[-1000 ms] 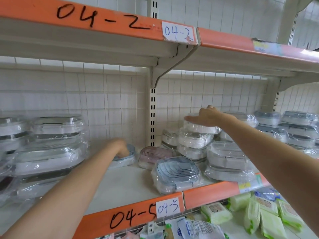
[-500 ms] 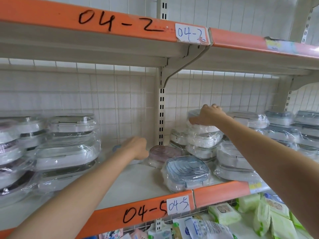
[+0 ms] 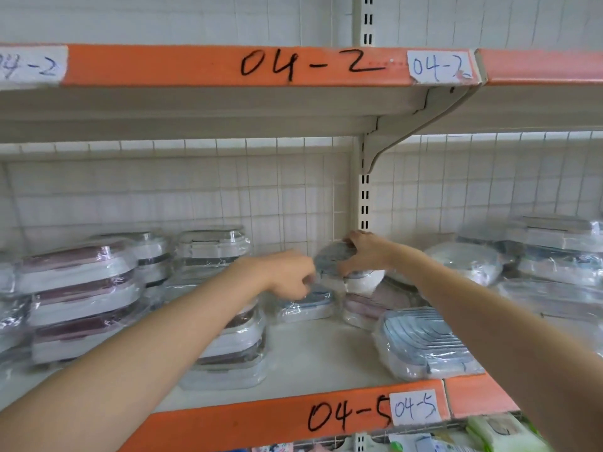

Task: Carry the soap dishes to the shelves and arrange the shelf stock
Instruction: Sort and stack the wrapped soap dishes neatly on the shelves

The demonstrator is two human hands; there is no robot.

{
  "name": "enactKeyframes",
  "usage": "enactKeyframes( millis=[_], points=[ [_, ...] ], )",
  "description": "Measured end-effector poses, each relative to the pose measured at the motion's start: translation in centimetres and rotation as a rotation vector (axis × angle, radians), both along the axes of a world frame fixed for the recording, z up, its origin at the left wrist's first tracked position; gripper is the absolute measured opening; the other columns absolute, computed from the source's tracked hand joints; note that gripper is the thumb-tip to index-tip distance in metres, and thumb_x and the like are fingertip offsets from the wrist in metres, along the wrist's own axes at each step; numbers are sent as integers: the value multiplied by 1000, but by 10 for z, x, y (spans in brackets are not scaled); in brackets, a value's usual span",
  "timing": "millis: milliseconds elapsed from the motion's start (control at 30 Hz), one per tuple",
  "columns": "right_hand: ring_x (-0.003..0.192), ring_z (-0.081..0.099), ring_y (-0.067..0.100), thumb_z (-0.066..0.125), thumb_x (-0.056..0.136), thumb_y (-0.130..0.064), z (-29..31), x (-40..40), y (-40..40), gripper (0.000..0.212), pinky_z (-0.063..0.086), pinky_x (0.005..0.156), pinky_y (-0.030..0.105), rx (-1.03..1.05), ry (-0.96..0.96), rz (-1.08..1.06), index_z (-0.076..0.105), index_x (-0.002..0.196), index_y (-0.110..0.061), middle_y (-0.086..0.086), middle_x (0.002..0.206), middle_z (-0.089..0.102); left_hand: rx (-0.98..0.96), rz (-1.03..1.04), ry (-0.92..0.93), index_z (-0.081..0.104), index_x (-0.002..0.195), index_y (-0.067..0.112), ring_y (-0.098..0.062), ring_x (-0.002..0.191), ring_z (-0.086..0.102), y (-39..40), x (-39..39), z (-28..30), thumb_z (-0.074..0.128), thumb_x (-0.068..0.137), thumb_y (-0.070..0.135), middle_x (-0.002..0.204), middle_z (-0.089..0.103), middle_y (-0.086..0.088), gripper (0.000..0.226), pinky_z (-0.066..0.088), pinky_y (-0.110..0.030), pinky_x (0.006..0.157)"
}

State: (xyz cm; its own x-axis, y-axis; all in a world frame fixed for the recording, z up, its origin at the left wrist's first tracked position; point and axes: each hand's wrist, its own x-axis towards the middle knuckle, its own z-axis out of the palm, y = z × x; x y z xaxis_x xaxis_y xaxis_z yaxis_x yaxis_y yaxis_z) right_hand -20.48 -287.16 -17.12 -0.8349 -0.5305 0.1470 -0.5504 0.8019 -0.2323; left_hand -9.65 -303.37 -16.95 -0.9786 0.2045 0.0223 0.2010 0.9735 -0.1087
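Upper orange shelf-edge strip (image 3: pixel 195 65): "04-2" handwritten in black marker. White paper tag at its right end (image 3: pixel 439 66): "04-2" in blue pen. White tag at far left (image 3: pixel 31 66): partly cut off, reads "4-2".

Lower orange shelf-edge strip (image 3: pixel 261 425): "04-5" in black marker. White paper tag beside it (image 3: pixel 414 407): "04-5" in blue pen.

Soap dishes (image 3: pixel 424 344) on shelf (image 3: pixel 319 350) — stacks (image 3: pixel 78 298) left

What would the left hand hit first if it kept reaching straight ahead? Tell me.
Likely the wrapped soap dish held by the right hand; the left hand points at its near edge. Depth is unclear.
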Motion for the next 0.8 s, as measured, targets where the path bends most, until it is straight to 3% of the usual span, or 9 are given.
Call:
enactKeyframes(
  millis=[100,267,333,433,500,600,700,733,800],
  points=[
    [118,38,24,70,79,-42,-6,-3,-21,77,38,98,35,9,-38,40,33,141,-15,9,133,42,61,-25,39,67,90,8,-28,87,64,-14,5,10,50,87,14,92,68,-11,18,54,-40,81],
    [121,38,25,71,77,-32,-13,-8,-51,80,37,101,38,-23,-164,111,28,145,-21,9,137,39,126,-13,53,69,108,11,-21,97,64,-31,11,12,51,89,14,107,68,-5,27,53,-41,89],
    [118,43,26,70,73,-26,-16,-9,-59,83,41,98,37,-20,-233,119,28,144,-21,10,137,41,121,-4,48,69,106,9,-23,97,64,-35,12,10,50,89,14,106,68,-8,25,53,-44,88],
    [108,49,23,61,55,-25,-21,-12,-69,91,44,81,31,-53,-307,139,32,142,-24,7,133,46,113,15,53,69,105,9,-25,98,64,-39,12,8,50,91,15,106,67,-9,24,53,-44,88],
    [104,48,20,59,62,-20,-26,-16,-75,85,42,77,28,-71,-337,165,33,143,-24,5,131,49,111,18,55,69,106,10,-25,97,63,-37,11,6,50,91,16,106,67,-9,25,53,-43,87],
    [113,45,21,58,80,-7,-22,-15,-70,77,40,88,28,-83,-370,150,26,148,-24,5,140,41,103,11,42,69,97,7,-29,94,64,-36,8,2,49,87,16,100,68,-12,24,55,-45,83],
    [138,28,26,64,84,-18,-12,-10,-52,81,31,106,34,-6,-292,90,17,151,-18,5,156,17,77,-9,51,67,87,6,-28,83,63,-29,4,-1,50,86,17,90,68,-12,20,55,-47,79],
    [141,25,27,64,85,-25,-10,-8,-42,80,27,110,36,55,-244,57,20,151,-15,5,156,18,60,-9,51,65,85,5,-28,79,61,-25,3,-2,50,87,17,88,66,-13,20,55,-45,77],
    [133,36,31,65,86,-34,-7,-1,-20,59,33,105,36,178,-213,18,44,137,-13,5,139,42,44,-9,53,61,77,5,-29,72,55,-16,0,-4,49,88,16,78,61,-12,20,49,-38,67]
  ],
)
